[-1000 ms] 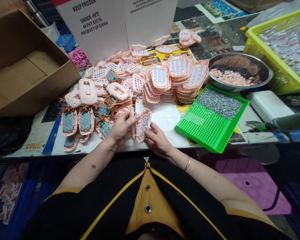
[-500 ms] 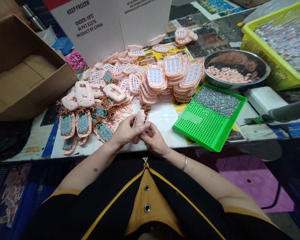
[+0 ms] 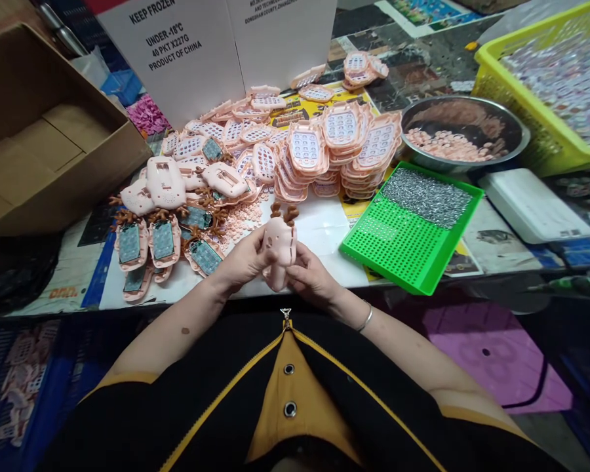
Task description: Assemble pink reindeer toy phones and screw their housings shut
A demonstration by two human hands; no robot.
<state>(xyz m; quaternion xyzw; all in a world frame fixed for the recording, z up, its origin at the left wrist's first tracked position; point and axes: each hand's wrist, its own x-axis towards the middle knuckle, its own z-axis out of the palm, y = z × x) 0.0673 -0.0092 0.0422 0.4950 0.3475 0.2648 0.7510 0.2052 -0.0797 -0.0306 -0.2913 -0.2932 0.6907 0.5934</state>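
Between my two hands is a pink plastic toy phone casing (image 3: 279,244) with brown antlers at its top, held over the table's front edge. My left hand (image 3: 248,262) grips its left side, thumb across the back. The fingers of my right hand (image 3: 311,272) close on its lower right side. To the left lie casings with green circuit boards (image 3: 163,241) showing, and closed-looking pink backs (image 3: 165,183) rest on the heap. Beyond my hands stand stacks of pink front shells (image 3: 305,149) with button grids.
A green tray (image 3: 398,246) of small screws lies to the right, below a steel bowl (image 3: 514,141) of small pink parts. A yellow basket (image 3: 501,72) stands far right, near a white box (image 3: 533,203). An electric screwdriver (image 3: 577,283) hangs at the right edge. Left is an open carton (image 3: 103,147).
The toy casing has turned so that its broad back and both antlers show. My right hand has shifted slightly right and down. The screwdriver has swung down and right, off the white box.
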